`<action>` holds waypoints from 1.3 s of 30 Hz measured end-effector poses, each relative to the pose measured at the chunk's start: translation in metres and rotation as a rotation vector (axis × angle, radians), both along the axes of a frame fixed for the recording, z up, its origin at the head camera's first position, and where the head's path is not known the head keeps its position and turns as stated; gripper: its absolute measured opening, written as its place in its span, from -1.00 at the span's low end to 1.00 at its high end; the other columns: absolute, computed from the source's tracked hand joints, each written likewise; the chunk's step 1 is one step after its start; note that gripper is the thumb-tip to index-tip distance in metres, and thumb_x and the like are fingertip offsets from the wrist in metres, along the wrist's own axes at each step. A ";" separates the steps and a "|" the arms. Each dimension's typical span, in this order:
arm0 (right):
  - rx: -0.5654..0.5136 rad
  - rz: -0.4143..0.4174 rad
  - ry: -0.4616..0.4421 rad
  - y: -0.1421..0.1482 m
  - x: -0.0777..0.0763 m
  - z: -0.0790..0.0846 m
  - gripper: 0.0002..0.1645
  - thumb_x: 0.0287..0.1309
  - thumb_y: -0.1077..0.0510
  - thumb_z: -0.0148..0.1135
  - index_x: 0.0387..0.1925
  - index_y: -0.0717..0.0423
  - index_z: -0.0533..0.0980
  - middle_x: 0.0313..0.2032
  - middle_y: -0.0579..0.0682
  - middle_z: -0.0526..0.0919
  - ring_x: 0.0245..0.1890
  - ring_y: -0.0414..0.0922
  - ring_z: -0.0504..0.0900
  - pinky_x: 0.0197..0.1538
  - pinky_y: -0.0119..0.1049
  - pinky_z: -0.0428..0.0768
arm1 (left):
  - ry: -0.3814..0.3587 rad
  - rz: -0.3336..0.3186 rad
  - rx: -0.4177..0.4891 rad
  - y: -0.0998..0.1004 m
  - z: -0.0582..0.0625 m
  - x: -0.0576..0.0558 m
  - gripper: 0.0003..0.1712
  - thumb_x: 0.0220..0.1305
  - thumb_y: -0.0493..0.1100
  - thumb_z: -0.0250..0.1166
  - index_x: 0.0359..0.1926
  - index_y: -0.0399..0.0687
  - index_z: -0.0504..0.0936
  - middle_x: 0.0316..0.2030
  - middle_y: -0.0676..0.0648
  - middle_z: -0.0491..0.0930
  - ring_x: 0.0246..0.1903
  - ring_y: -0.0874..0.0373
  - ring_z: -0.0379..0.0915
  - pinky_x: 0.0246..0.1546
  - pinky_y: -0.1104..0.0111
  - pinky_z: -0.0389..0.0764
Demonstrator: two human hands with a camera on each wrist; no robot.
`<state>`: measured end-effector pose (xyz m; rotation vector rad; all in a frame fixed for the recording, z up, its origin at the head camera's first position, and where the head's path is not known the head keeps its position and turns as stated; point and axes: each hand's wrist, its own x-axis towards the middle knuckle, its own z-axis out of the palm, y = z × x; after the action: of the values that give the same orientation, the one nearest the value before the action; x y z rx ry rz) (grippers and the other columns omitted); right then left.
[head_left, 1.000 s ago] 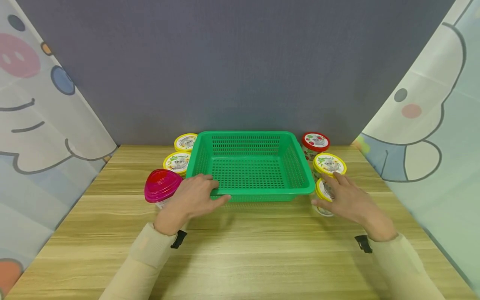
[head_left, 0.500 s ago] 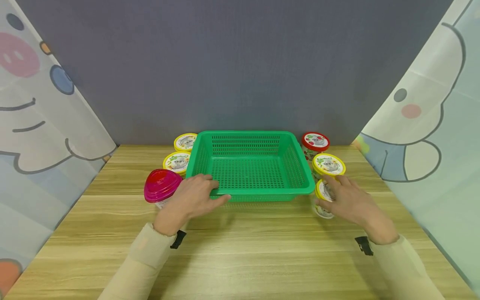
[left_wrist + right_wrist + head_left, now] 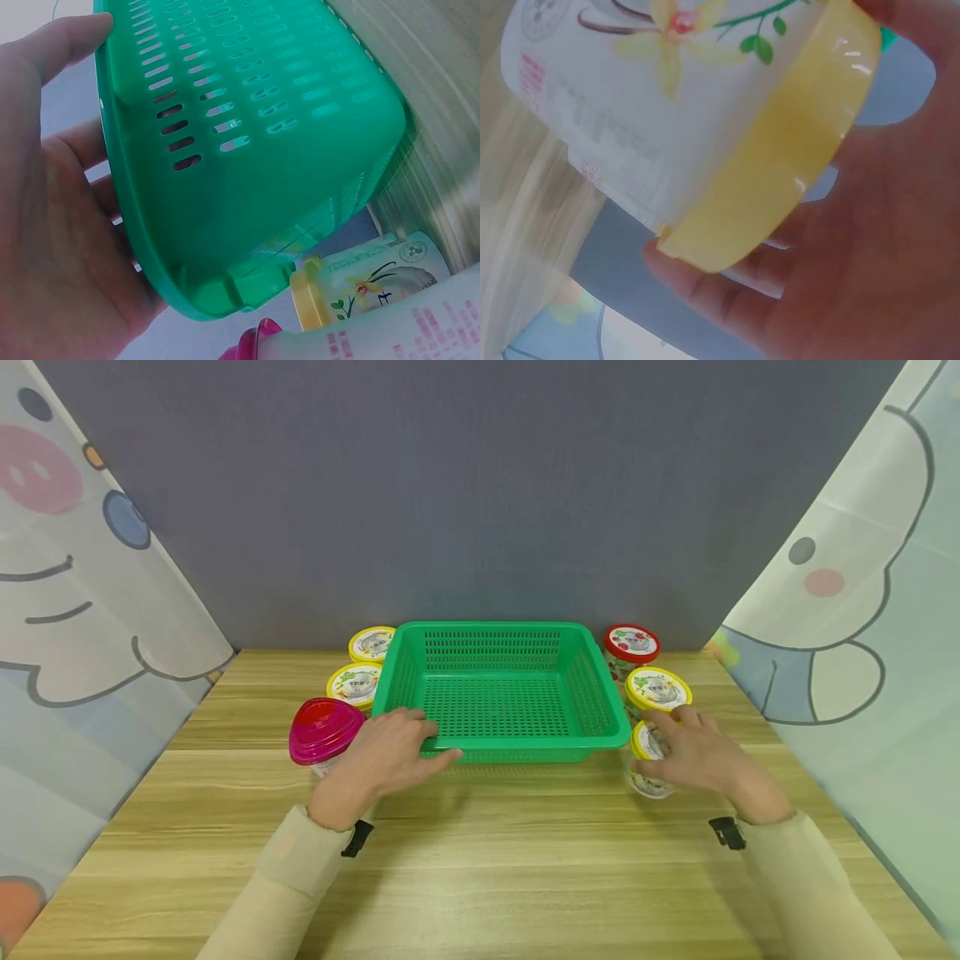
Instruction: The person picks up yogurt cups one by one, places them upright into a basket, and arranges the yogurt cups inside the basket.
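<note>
My left hand (image 3: pixel 384 753) grips the front left corner rim of a green slotted plastic basket (image 3: pixel 525 744). The left wrist view shows the thumb on the rim and the fingers behind it. At the basket's right, my right hand (image 3: pixel 703 762) holds the nearest yellow-lidded tub (image 3: pixel 647 742) from above. In the right wrist view its fingers and thumb curl round the yellow lid (image 3: pixel 780 150); the tub is white with a printed vanilla flower. The hand hides part of the lid in the head view.
Behind the held tub stand another yellow-lidded tub (image 3: pixel 658 687) and a red-lidded tub (image 3: pixel 632 643). Left of the basket are two yellow-lidded tubs, a near one (image 3: pixel 355 683) and a far one (image 3: pixel 371 644), and a tub with a magenta lid (image 3: pixel 324 731). A dark grey panel (image 3: pixel 480 502) closes the back.
The right hand has shifted slightly at the nearest yellow-lidded tub, its fingers drawing a little back from the tub behind. The left hand and the basket have stayed put.
</note>
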<state>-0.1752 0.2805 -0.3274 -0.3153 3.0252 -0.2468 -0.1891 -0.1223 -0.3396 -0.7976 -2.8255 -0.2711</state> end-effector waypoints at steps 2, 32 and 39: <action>0.000 -0.001 -0.017 -0.001 -0.002 0.000 -0.01 -0.05 -0.34 0.26 0.31 0.12 0.26 0.14 0.43 0.25 0.11 0.41 0.20 -0.06 0.37 0.34 | -0.001 0.002 -0.003 0.000 0.000 0.000 -0.48 0.15 0.32 0.18 -0.30 -0.01 0.70 -0.42 0.07 0.54 -0.42 0.20 0.40 -0.45 0.33 0.46; 0.014 0.015 0.088 0.004 -0.001 -0.009 -0.21 -0.06 -0.17 0.23 0.21 0.04 0.30 -0.01 0.30 0.32 0.00 0.29 0.29 -0.08 0.29 0.31 | 0.004 0.014 -0.034 0.002 0.002 0.004 -0.45 0.18 0.34 0.14 -0.30 -0.02 0.70 -0.36 0.06 0.58 -0.34 0.14 0.45 -0.36 0.26 0.52; 0.038 0.028 0.106 0.001 -0.003 0.002 -0.30 -0.05 -0.16 0.22 0.13 0.00 0.33 -0.07 0.25 0.34 -0.10 0.22 0.32 -0.18 0.17 0.37 | 0.001 0.015 -0.035 0.002 0.002 0.004 -0.46 0.18 0.33 0.14 -0.29 -0.03 0.70 -0.37 0.05 0.57 -0.35 0.14 0.44 -0.34 0.25 0.51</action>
<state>-0.1783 0.2819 -0.3257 -0.3789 3.1231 -0.1763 -0.1854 -0.1202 -0.3378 -0.7836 -2.8412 -0.2188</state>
